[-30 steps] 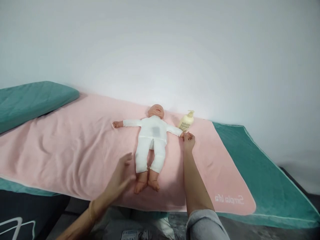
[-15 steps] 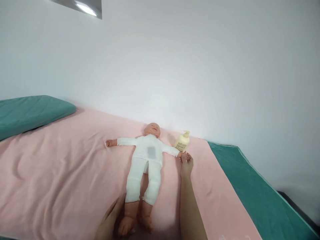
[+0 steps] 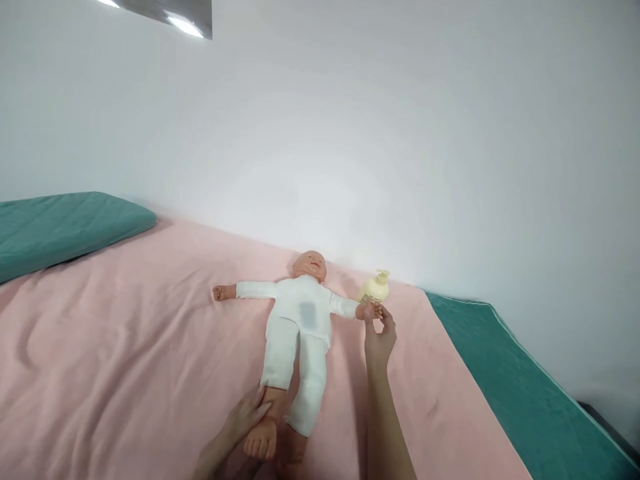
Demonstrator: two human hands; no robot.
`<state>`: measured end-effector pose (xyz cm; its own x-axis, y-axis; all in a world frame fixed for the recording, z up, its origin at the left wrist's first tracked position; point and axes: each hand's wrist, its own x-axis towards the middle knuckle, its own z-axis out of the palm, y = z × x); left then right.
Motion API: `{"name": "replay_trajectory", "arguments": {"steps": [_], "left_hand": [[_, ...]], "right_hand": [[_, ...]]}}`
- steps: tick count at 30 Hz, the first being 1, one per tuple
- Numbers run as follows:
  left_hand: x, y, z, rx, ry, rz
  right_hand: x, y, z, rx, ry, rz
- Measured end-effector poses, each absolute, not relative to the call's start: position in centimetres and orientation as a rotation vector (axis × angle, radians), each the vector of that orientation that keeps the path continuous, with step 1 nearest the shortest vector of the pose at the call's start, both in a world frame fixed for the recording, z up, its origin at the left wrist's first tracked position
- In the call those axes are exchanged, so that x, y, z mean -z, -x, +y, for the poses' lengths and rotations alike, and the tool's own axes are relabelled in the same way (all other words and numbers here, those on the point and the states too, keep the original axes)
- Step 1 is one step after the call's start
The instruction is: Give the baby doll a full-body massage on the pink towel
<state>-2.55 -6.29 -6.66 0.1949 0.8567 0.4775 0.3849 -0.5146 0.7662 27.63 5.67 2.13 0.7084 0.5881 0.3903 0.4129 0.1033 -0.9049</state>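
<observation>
With the left hand [image 3: 246, 417] I'm clasping the doll [image 3: 303, 300] by one ankle [image 3: 276, 402], and with the right hand [image 3: 379, 328] pinching the end of its arm [image 3: 345, 306] near the bottle [image 3: 379, 289]

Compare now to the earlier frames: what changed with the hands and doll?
The left hand moved in from beside the doll and took hold of one ankle; that leg looks lifted. The view tilted up. Unchanged: right hand at the doll's hand, pump bottle behind it.
</observation>
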Motion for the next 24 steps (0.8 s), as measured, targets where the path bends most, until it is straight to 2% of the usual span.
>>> {"name": "replay_trajectory", "arguments": {"steps": [7, 11, 15, 19, 24], "left_hand": [[2.9, 1.2, -2.0, -1.462, -1.631, 1.157], [0.2, -0.6, 0.7, -1.471, -1.442, 1.117], [-0.5, -2.1, 3.2, -1.473, -1.332, 1.094], [0.1, -2.6, 3.8, -1.477, -1.263, 1.07], [0.6, -1.9, 2.5, -1.465, -1.387, 1.119]], "right_hand": [[-5.5, -25.1, 6.9, -0.234, 1.41, -1.113], [-3.8, -23.0, 6.5, 0.012, 1.291, -1.62], [-1.7, -21.5, 6.1, 0.221, 1.183, -2.012], [-0.7, -21.1, 6.2, 0.273, 1.165, -2.045], [-0.5, -21.4, 6.3, 0.132, 1.177, -1.839]]}}
